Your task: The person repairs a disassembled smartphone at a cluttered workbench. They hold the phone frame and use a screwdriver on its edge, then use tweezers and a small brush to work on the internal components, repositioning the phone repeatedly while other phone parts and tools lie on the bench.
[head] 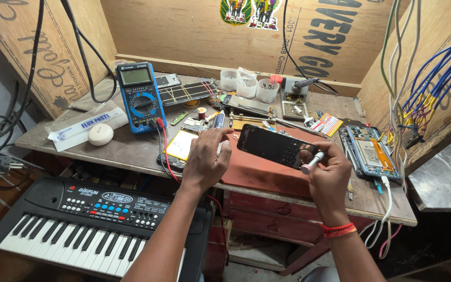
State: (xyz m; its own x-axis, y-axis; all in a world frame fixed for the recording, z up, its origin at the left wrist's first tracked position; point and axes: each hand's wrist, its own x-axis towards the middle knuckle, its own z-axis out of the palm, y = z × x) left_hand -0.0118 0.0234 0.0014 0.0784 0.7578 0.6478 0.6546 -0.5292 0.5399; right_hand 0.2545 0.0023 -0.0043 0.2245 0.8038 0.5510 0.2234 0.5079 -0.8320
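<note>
The phone [276, 147] is held above the counter [131, 149], its long axis running left to right between both hands. The left hand [204, 159] pinches its left end; the right hand [329, 169] supports the right end, also clasping a small white tool [311, 162].

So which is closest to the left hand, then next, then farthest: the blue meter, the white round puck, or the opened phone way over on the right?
From the left hand:
1. Blue meter, just up and to its left.
2. White round puck, farther left on the bench.
3. Opened phone, far right, beyond the right hand.
</note>
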